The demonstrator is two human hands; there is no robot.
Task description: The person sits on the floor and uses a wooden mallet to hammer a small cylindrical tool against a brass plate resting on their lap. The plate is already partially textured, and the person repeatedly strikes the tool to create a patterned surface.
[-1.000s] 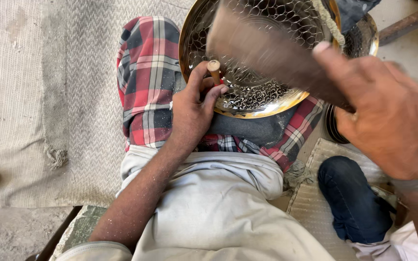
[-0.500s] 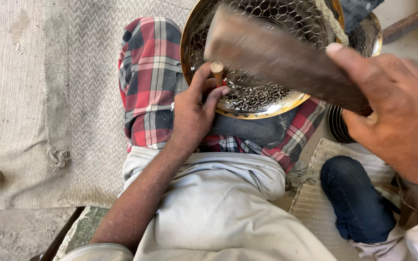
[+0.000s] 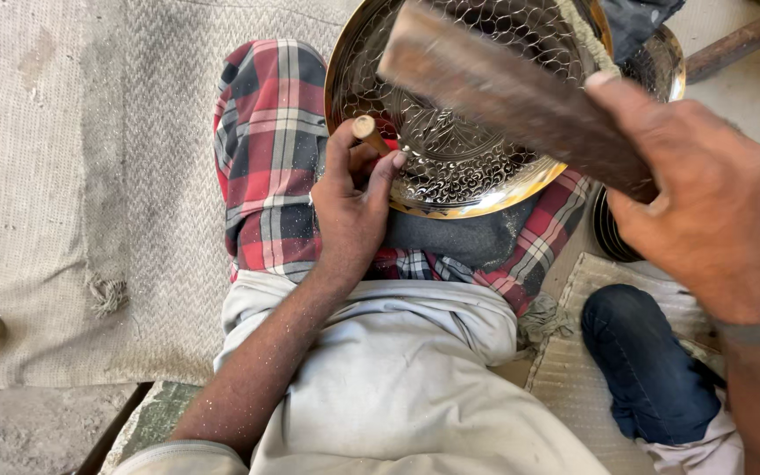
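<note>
A shiny round brass plate (image 3: 450,149) rests on the person's lap, near the top middle of the frame. It leans on a red checked cloth (image 3: 261,167) over the knee.

The left hand (image 3: 354,207) is curled tight around a small punch (image 3: 369,134). The punch tip sits at the plate's lower left side. The right hand (image 3: 719,207), at the right of the frame, is wrapped around a wooden mallet (image 3: 503,88). The mallet is up in the air over the plate, a bit blurry.

The plate already has lots of little dents. Curly shapes show in the middle, and a net of small rings covers the upper part. So I think much of the pattern is done. The smooth gold rim at the bottom has no marks. How much more is left, I cannot tell, because the mallet hides part of the plate.

A grey mat (image 3: 90,176) lies at the left.
</note>
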